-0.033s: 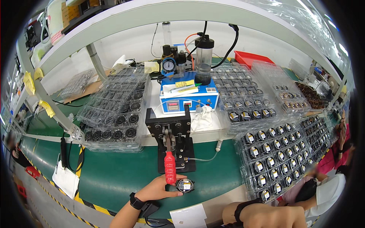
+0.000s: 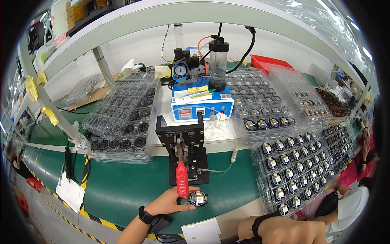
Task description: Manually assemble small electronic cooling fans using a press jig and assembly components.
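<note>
Red-handled, the lever of the black press hangs down over the press's front edge. Just in front of the press, a round metal-faced part is gripped at its rim by the fingers of the left hand, beside the handle tip. The part is judged to be out of the press fixture, not seated. The right hand is seen at the lower edge, right of the press; its grip cannot be told. Bare green mat is left open to the press's left front. To its right, room is narrowed by filled clear trays.
</note>
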`<state>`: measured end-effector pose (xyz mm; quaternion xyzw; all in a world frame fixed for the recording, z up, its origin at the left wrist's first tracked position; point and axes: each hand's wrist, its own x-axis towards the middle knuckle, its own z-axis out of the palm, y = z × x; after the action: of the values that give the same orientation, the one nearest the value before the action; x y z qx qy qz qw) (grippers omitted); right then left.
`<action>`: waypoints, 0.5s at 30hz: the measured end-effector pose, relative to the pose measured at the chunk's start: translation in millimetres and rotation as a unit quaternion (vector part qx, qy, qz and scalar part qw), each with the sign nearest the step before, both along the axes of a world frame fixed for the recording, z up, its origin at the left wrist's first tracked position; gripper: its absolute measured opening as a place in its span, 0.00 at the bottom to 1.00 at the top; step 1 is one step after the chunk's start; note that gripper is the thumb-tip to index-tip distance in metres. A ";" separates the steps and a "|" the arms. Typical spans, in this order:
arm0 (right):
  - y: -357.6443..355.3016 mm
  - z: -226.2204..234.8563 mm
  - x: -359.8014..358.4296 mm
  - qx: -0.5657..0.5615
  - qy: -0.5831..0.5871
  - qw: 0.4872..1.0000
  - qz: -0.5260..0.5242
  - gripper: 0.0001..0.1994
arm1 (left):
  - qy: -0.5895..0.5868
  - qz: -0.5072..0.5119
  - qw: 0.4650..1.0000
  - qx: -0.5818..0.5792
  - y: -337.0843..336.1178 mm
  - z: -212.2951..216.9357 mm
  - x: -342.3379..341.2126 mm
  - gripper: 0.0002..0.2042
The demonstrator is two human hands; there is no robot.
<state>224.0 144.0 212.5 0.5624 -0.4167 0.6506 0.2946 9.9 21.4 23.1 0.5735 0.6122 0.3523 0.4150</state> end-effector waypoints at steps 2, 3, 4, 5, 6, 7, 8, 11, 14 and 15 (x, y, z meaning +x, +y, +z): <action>8.0 -3.5 -1.3 0.040 -0.002 0.999 0.010 0.11 | -0.002 0.005 1.000 0.002 -2.3 0.2 -0.7 0.30; 11.8 -5.8 -5.0 0.080 -0.005 0.997 0.016 0.12 | -0.001 0.007 1.000 0.001 -4.5 -0.3 -2.3 0.30; 15.6 -7.4 -7.9 0.121 -0.008 0.992 0.021 0.14 | 0.001 0.007 1.000 -0.001 -5.7 -0.6 -3.3 0.30; 21.0 -7.2 -10.9 0.122 -0.007 0.992 0.021 0.14 | 0.002 0.006 1.000 -0.002 -6.0 -0.8 -3.7 0.31; 27.7 -5.6 -14.3 0.146 -0.016 0.989 -0.008 0.11 | 0.002 0.005 1.000 -0.001 -5.9 -0.8 -3.6 0.31; 33.9 -4.7 -17.3 0.169 -0.024 0.985 -0.038 0.09 | -0.002 0.007 1.000 -0.003 -5.5 -0.7 -3.2 0.31; 38.4 -8.4 -27.2 0.190 -0.030 0.980 -0.056 0.06 | -0.006 0.022 1.000 -0.007 -10.7 -1.3 -6.3 0.31; 29.8 -30.5 -29.2 0.047 -0.036 0.956 -0.288 0.10 | -0.022 0.025 0.999 0.011 -5.6 -2.2 -1.0 0.31; 14.1 -42.6 -51.1 0.023 -0.025 0.831 -0.555 0.14 | -0.044 0.040 0.997 0.044 -3.7 -4.9 3.6 0.31; 16.5 -41.9 -53.7 0.113 -0.041 0.768 -0.629 0.14 | -0.017 0.045 0.998 0.034 -5.7 -5.1 2.6 0.29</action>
<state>170.3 160.6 170.6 0.1761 -0.7593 0.2900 0.5553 12.5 15.7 18.0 0.5526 0.6180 0.4013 0.3895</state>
